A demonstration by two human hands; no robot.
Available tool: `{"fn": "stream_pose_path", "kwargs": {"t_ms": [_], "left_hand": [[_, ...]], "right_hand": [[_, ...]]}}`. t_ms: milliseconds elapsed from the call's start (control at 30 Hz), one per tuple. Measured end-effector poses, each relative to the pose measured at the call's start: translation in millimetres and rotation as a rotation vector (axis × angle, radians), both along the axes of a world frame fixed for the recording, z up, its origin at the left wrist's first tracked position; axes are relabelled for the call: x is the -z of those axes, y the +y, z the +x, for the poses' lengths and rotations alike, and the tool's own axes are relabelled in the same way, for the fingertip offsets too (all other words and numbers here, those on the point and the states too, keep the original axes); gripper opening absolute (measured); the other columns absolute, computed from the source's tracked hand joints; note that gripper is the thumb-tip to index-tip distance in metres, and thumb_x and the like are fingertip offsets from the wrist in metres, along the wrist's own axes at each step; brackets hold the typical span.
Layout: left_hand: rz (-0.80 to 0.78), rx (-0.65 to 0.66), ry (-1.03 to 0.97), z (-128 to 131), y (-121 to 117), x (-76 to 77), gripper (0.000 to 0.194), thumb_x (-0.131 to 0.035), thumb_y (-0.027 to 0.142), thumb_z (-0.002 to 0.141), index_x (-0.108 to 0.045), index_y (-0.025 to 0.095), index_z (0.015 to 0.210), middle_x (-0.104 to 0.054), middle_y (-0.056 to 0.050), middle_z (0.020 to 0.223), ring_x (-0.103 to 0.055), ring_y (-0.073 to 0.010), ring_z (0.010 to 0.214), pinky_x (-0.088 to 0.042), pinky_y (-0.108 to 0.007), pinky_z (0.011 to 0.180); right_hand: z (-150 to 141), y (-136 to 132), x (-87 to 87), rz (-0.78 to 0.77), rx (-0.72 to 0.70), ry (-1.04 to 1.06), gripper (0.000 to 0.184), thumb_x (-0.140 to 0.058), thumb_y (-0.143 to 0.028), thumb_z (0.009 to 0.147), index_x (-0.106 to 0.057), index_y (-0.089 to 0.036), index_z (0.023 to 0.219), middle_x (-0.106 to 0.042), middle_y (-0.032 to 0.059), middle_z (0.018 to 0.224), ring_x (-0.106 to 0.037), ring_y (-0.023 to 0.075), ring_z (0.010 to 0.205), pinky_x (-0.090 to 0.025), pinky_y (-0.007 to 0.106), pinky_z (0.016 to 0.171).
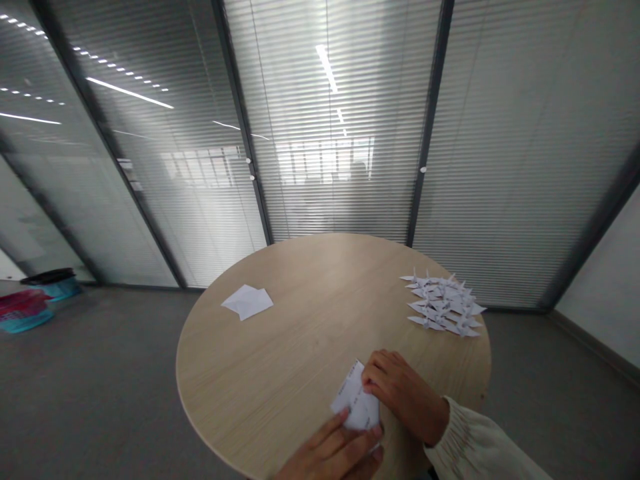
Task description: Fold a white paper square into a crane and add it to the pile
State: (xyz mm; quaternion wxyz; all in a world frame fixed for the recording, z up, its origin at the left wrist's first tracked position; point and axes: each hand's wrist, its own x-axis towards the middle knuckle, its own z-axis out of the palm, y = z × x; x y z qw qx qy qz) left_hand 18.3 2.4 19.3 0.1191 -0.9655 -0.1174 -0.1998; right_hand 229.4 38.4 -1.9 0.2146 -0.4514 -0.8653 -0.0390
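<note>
A small piece of folded white paper with lines of print lies near the front edge of the round table. My right hand has its fingers curled over the paper's upper right edge. From below, my left hand reaches over the near end; two of its fingers lie on the paper, and its thumb side closes at the lower right corner. The hands partly cover the paper, so its full shape is hidden. Several folded white paper cranes stand grouped in rows at the table's right, beyond my right hand.
White paper pieces lie overlapping on the left of the wooden table. Glass partitions with blinds rise behind it. Blue bins, one with a red liner, stand on the grey floor at far left.
</note>
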Motion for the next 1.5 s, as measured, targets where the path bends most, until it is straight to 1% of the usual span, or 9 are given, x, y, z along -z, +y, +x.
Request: {"fn": "stream_pose_path", "kwargs": {"t_ms": [100,267,467,733,867,1067,1200,1367,1500], "left_hand": [[-0.015,0.023,0.064,-1.0,2.0,-2.8,0.032,-0.040,0.022,0.095,-0.050,0.017,0.124,-0.060,0.001,0.121,-0.054,-0.0098,0.109,-0.029,-0.030,0.110],[-0.054,0.029,0.080,-0.8,2.3,-4.2,0.033,-0.041,0.028,0.094,-0.049,0.017,0.124,-0.062,0.000,0.119,-0.054,-0.0107,0.109,-0.029,-0.030,0.110],[-0.079,0.027,0.103,-0.2,2.2,-3.4,0.034,-0.040,0.028,0.094,-0.048,0.017,0.125,-0.059,0.002,0.123,-0.054,-0.0124,0.109,-0.031,-0.031,0.108],[-0.072,0.026,0.083,0.1,1.6,0.2,0.034,-0.042,0.029,0.094,-0.048,0.018,0.125,-0.061,0.002,0.120,-0.054,-0.0120,0.109,-0.031,-0.031,0.109],[-0.070,0.015,0.039,0.3,3.0,6.8,0.032,-0.041,0.019,0.094,-0.049,0.020,0.124,-0.061,0.005,0.120,-0.055,-0.0113,0.107,-0.030,-0.030,0.109],[-0.077,0.010,0.000,1.0,3.8,15.1,0.031,-0.042,0.020,0.093,-0.050,0.020,0.123,-0.060,0.005,0.121,-0.055,-0.0112,0.107,-0.029,-0.032,0.110],[-0.082,0.019,-0.006,1.7,3.6,14.3,0.030,-0.043,0.022,0.093,-0.051,0.020,0.122,-0.062,0.004,0.119,-0.055,-0.0112,0.106,-0.027,-0.034,0.111],[-0.061,0.023,-0.004,2.0,3.4,10.0,0.029,-0.043,0.025,0.094,-0.053,0.021,0.120,-0.064,0.003,0.114,-0.057,-0.0102,0.105,-0.028,-0.033,0.110],[-0.043,0.026,-0.026,1.8,3.0,12.8,0.028,-0.045,0.026,0.093,-0.053,0.021,0.119,-0.064,0.004,0.114,-0.057,-0.0099,0.104,-0.027,-0.033,0.111]], "right_hand": [[-0.7,0.1,1.0,-0.009,0.000,0.014,0.011,-0.065,-0.012,0.079,-0.057,-0.019,0.080,-0.057,0.0005,0.084,-0.051,0.0184,0.082,-0.041,0.031,0.074],[-0.6,0.8,2.2,-0.014,-0.008,0.017,0.011,-0.064,-0.010,0.080,-0.057,-0.019,0.081,-0.057,0.0009,0.084,-0.051,0.0187,0.082,-0.041,0.032,0.075],[0.1,2.7,5.5,-0.024,-0.010,0.042,0.011,-0.062,-0.010,0.081,-0.056,-0.019,0.081,-0.056,0.0006,0.085,-0.050,0.0182,0.082,-0.042,0.032,0.075],[-0.4,3.2,4.5,-0.038,-0.021,0.017,0.010,-0.062,-0.009,0.081,-0.057,-0.018,0.080,-0.056,0.0012,0.084,-0.051,0.0182,0.082,-0.042,0.032,0.076],[-1.3,1.1,-0.8,-0.025,-0.015,-0.004,0.011,-0.061,-0.007,0.081,-0.057,-0.017,0.078,-0.057,0.0015,0.082,-0.051,0.0180,0.080,-0.043,0.032,0.074],[-2.6,-0.7,-3.8,-0.021,-0.006,-0.015,0.012,-0.064,-0.007,0.079,-0.057,-0.017,0.077,-0.057,0.0014,0.081,-0.052,0.0179,0.079,-0.044,0.031,0.073],[-2.4,-0.6,-3.0,-0.013,-0.024,-0.037,0.012,-0.063,-0.007,0.079,-0.057,-0.017,0.076,-0.057,0.0014,0.081,-0.052,0.0179,0.080,-0.044,0.031,0.073],[-1.6,0.6,-1.1,-0.070,0.003,0.025,0.012,-0.064,-0.008,0.080,-0.057,-0.018,0.077,-0.057,0.0010,0.082,-0.052,0.0178,0.080,-0.044,0.032,0.075],[-1.7,0.9,-0.8,-0.077,0.009,0.049,0.012,-0.064,-0.008,0.078,-0.057,-0.018,0.077,-0.058,0.0006,0.081,-0.053,0.0181,0.079,-0.044,0.032,0.074]]}}
